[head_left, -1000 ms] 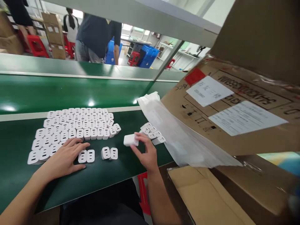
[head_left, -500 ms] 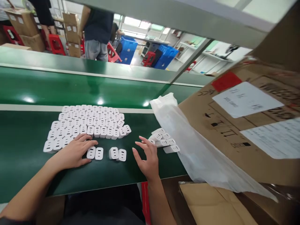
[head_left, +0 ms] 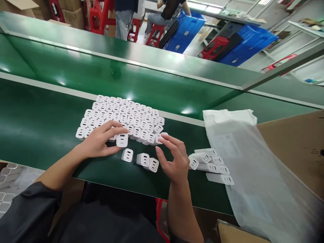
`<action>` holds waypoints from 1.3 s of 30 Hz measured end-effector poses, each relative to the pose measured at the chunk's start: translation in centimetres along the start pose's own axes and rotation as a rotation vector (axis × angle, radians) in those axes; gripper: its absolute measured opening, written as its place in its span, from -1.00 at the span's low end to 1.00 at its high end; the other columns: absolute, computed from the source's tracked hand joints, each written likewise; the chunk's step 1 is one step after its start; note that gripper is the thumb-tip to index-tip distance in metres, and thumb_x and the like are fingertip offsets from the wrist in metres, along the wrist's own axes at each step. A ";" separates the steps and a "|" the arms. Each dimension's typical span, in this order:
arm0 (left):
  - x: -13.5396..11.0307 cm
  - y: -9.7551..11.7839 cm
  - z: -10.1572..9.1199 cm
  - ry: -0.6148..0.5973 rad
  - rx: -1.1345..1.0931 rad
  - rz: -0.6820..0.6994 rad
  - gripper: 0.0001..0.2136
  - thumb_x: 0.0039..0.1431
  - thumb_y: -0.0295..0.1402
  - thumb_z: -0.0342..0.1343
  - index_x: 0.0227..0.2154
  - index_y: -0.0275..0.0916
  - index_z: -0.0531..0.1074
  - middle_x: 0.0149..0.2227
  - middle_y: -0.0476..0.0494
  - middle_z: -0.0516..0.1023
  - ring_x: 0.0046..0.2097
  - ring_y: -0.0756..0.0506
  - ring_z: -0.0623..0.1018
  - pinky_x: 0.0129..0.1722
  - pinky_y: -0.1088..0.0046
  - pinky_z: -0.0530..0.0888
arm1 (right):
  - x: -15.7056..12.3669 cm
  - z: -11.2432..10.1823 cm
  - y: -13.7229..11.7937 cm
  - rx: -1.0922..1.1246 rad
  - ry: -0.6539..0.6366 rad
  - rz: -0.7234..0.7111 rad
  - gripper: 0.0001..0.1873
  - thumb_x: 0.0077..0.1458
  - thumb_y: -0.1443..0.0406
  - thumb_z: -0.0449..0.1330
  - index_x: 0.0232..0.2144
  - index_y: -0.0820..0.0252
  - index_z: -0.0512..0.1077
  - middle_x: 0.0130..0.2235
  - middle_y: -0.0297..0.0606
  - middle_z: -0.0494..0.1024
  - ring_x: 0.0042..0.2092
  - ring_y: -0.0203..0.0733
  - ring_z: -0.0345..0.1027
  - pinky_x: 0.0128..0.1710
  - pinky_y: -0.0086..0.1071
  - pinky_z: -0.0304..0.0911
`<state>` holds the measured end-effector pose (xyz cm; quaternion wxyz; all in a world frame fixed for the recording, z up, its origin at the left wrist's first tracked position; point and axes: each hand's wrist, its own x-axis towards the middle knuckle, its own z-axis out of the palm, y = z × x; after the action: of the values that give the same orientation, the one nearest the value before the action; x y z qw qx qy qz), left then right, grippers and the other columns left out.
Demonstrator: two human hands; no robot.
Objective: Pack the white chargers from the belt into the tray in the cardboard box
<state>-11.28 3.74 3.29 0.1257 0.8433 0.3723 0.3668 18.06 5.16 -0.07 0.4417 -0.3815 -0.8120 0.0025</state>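
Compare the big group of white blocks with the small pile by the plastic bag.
The big group stands upright; the small pile lies sideways. The big group forms close rows; the small pile is uneven. The big group far outnumbers the small pile. Both are white and slotted.

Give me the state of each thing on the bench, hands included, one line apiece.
Left hand: gripping a white block
White block: held, slotted face showing
Right hand: fingers parted, contact with row-end block unclear
Block rows: packed closely, slotted ends up
Single block: standing apart
Block pair: side by side
Loose blocks: lying on their sides
Plastic bag: wrinkled, overhanging the edge
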 end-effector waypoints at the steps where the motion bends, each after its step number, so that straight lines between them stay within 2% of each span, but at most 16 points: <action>1: 0.1 0.0 0.1 0.031 -0.002 0.010 -0.60 0.22 -0.45 0.14 0.11 -0.12 0.30 -0.02 -0.19 0.44 -0.01 -0.10 0.52 -0.07 0.37 0.53 | -0.1 0.2 0.3 0.004 0.002 0.012 -0.62 0.17 0.42 0.25 0.03 0.07 0.44 0.01 -0.14 0.55 -0.01 -0.01 0.47 -0.05 -0.09 0.46; 4: 0.2 0.1 0.1 0.075 -0.003 0.033 -0.61 0.22 -0.45 0.16 0.10 -0.14 0.31 -0.05 -0.19 0.45 -0.01 -0.10 0.52 -0.05 0.37 0.53 | -0.8 0.8 0.8 0.000 -0.010 0.034 -0.63 0.18 0.42 0.24 0.03 0.08 0.44 -0.02 -0.13 0.56 -0.02 -0.01 0.48 -0.06 -0.08 0.47; 14: 0.4 -0.2 0.4 0.066 -0.040 0.035 -0.59 0.21 -0.41 0.23 0.10 -0.17 0.31 -0.05 -0.21 0.46 -0.01 -0.10 0.53 -0.02 0.34 0.53 | -1.4 1.3 0.5 0.045 -0.061 0.028 -0.62 0.16 0.47 0.24 0.02 0.10 0.44 -0.05 -0.13 0.57 -0.05 -0.03 0.49 -0.08 -0.13 0.46; 23: 0.5 -0.1 0.6 0.045 -0.055 0.019 -0.54 0.21 -0.38 0.24 0.14 -0.13 0.29 -0.04 -0.23 0.48 -0.02 -0.13 0.53 -0.07 0.30 0.56 | -1.3 1.4 0.3 0.062 -0.059 0.040 -0.62 0.16 0.47 0.24 0.01 0.08 0.45 -0.06 -0.16 0.58 -0.06 -0.05 0.50 -0.09 -0.16 0.46; 30: 0.6 0.0 0.9 0.062 -0.150 0.030 -0.46 0.15 -0.38 0.31 0.15 -0.18 0.25 -0.07 -0.22 0.52 -0.04 -0.10 0.53 -0.19 0.41 0.59 | -1.2 1.5 0.1 0.076 -0.066 0.030 -0.64 0.17 0.46 0.23 0.00 0.09 0.45 -0.07 -0.16 0.58 -0.07 -0.06 0.50 -0.09 -0.16 0.46; 39: 0.3 -0.2 1.0 0.086 -0.145 0.088 -0.50 0.16 -0.37 0.29 0.12 -0.21 0.26 -0.05 -0.24 0.53 0.01 -0.13 0.55 -0.05 0.30 0.57 | -1.3 1.5 0.2 0.056 -0.067 0.030 -0.66 0.18 0.46 0.23 -0.01 0.09 0.45 -0.08 -0.15 0.58 -0.07 -0.07 0.50 -0.09 -0.17 0.47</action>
<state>-10.52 4.19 2.65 0.1542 0.8310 0.3122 0.4338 17.54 5.01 -1.99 0.4244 -0.3809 -0.8202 0.0446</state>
